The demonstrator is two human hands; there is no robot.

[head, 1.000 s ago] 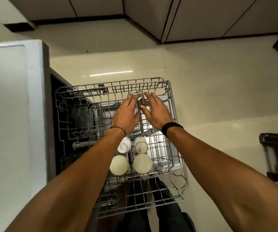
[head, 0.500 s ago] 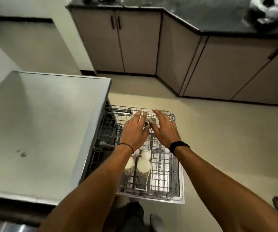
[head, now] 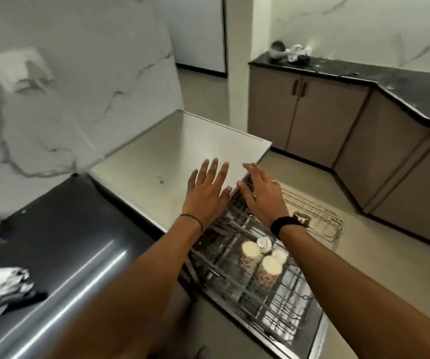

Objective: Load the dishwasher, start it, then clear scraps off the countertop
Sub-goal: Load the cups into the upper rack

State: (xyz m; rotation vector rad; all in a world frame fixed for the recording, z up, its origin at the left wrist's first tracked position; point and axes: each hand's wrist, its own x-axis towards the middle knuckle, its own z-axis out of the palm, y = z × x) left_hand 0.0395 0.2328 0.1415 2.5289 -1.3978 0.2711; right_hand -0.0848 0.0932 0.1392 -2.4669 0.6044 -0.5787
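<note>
Hovering by the dishwasher rack (head: 295, 305) with left hand (head: 205, 196) and right hand (head: 261, 199) flat, empty. Best pushed in evenly, cups (head: 250, 255) steady.

No legible text or labels

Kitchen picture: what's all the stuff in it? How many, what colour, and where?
rack: one, grey wire, pulled out of the dishwasher
cups: four, cream and white, in the rack
steel cup: one, silver, rack's far end
dishwasher top: one, silver-grey, left of the rack
near countertop: one, black, lower left
cabinets: several, brown, far right
left hand: open, over the dishwasher top
right hand: open, over the rack
</note>
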